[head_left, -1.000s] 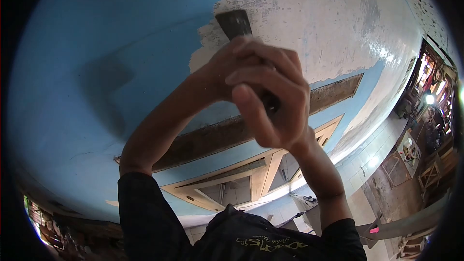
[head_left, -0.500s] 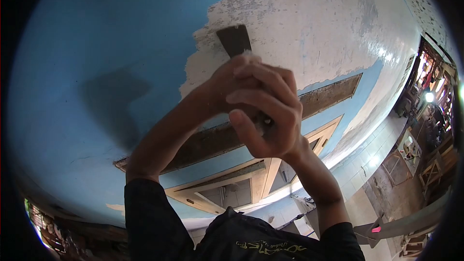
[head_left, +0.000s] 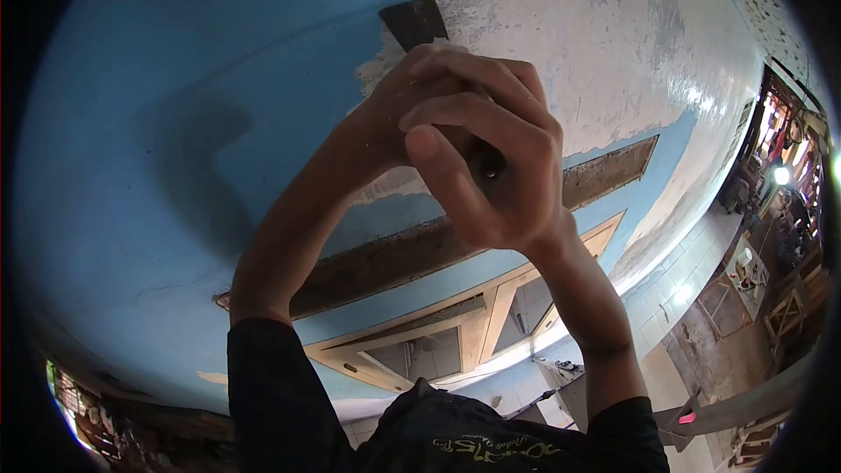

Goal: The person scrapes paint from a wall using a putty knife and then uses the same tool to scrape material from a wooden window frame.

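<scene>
A scraper with a wide dark blade lies against the wall where blue paint meets a bare whitish patch. My left hand is closed around the scraper close to the blade, its fingers mostly hidden behind the other hand. My right hand wraps over it from the right, fingers curled and thumb pointing up to the left. The dark end of the scraper's handle shows inside the right palm. Blue paint covers the wall left of the blade; the scraped patch, mottled white and grey, spreads to the right.
Below my hands a rough ledge juts along the wall, above a wooden-framed window. At the right, a small table holding things stands on the floor near a bright light and clutter.
Both hands and the scraper have moved up the wall, the blade also slightly left. Blue paint along the patch's edge near the blade has come away in part.
</scene>
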Demonstrator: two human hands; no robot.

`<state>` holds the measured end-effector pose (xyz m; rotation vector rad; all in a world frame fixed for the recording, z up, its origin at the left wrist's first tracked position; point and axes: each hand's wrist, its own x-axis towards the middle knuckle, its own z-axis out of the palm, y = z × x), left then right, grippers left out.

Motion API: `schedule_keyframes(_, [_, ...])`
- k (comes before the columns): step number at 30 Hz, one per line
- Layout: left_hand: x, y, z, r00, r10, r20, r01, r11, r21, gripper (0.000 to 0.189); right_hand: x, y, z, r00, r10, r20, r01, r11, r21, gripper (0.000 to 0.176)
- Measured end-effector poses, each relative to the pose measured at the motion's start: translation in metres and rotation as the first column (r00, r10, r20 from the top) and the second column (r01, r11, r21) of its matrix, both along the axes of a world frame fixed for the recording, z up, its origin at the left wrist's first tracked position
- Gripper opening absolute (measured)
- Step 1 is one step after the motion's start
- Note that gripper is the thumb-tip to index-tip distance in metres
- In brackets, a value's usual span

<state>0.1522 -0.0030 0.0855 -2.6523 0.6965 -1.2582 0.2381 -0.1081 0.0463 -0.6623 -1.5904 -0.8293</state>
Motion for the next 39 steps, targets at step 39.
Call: schedule_keyframes(39, [-0.011, 0.010, 0.000, 0.993, -0.112, -0.025, 0.111, 0.993, -0.038, 0.033, -0.014, -0.001, 0.015, 0.998, 0.041, 0.045, -0.042, 0.999, 0.006, 0.016])
